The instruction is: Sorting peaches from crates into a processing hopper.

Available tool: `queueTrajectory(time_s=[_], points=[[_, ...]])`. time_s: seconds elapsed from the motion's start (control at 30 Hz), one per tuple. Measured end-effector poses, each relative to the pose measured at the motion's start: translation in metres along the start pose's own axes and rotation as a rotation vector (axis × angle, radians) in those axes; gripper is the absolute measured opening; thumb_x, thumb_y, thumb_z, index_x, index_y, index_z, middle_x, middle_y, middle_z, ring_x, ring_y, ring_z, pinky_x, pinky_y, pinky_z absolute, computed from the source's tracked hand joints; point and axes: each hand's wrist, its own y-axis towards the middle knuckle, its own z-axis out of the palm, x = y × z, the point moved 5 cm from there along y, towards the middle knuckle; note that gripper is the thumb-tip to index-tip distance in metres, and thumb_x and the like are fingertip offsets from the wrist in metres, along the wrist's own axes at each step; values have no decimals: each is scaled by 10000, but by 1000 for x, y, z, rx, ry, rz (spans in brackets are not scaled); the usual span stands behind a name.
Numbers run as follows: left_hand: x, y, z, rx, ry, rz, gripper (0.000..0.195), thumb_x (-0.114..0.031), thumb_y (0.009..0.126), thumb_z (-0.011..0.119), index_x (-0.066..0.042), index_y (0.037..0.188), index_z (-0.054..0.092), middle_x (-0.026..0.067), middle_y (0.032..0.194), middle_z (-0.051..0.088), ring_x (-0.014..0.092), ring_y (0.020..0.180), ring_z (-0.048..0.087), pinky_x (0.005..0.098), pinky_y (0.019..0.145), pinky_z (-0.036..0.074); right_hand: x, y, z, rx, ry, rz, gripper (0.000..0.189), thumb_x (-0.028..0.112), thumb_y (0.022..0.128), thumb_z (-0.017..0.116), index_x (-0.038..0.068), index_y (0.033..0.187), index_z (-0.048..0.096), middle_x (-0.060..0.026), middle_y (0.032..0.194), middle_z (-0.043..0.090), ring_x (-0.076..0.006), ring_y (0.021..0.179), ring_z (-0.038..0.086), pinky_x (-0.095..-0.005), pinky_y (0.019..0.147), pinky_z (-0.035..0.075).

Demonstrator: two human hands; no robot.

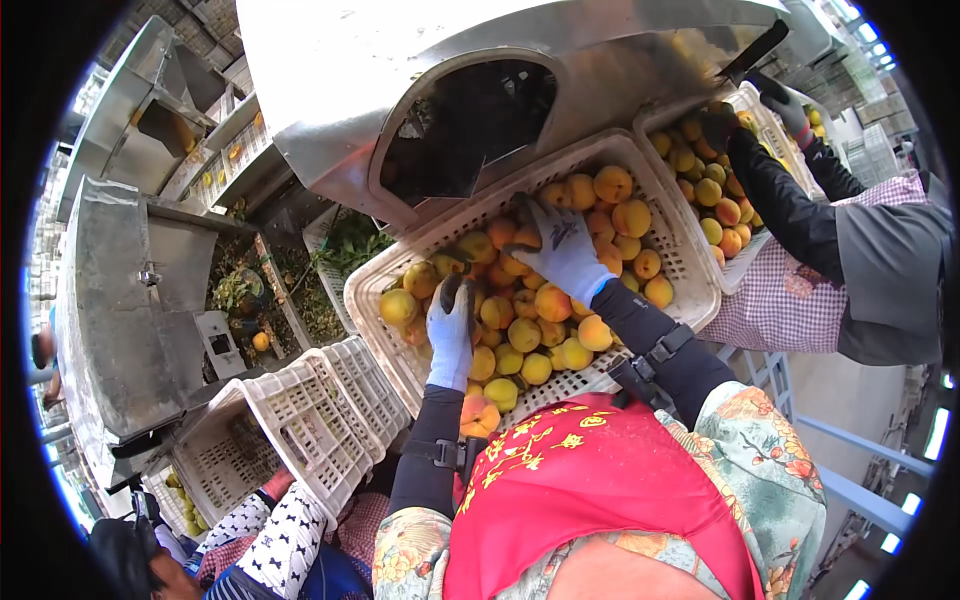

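A white slatted plastic crate (679, 262) filled with yellow and orange peaches (525, 335) lies before me, beneath the arched opening of a metal machine. My left hand (451, 330), in a light glove with dark fingertips, is over the crate's left part; its fingers point away from me at the fruit, and whether they grip a peach cannot be told. My right hand (564, 244), gloved alike, reaches over the middle, palm down, with its fingers spread on the peaches near the far side. Its fingertips are partly hidden among the fruit.
The metal machine housing (330, 82) stands beyond the crate. At right, a co-worker's gloved hand (718, 126) is at another peach crate (733, 281). White crates (311, 420) stand at lower left beside a second co-worker. A bin of leaves and debris (281, 289) lies left.
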Motion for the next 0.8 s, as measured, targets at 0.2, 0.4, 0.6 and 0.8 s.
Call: queueTrajectory(time_s=[0.2,0.4,0.6,0.8], points=[[-12,-21,44,233,-418,-516,436,-382,935,597,-57,1224,559,76,1043,644,196,861,636,298,746,525,-20,-15,38,280,557,200,749,280,723,757,70,1363,429,-186,1224,581,-370,1086,567,-441,945,441],[-81,-26,60,483,-699,-101,476,-289,945,573,7,1306,478,133,1263,567,284,1157,560,398,983,459,47,-27,-34,-30,768,-166,876,301,679,802,72,1420,396,-166,1272,556,-381,1162,515,-437,988,404],[-128,-33,34,488,-380,303,736,-59,841,651,33,1466,272,150,1460,388,244,1303,439,337,1061,396,78,-25,-60,-47,517,-187,874,306,672,786,79,1425,404,-159,1290,539,-350,1146,518,-446,1022,350],[-145,-38,40,550,-477,293,772,-35,838,604,13,1495,199,174,1496,334,269,1352,382,368,1109,329,86,-15,-65,-92,524,-162,864,219,657,783,85,1422,404,-170,1272,551,-358,1150,520,-449,1022,363]])
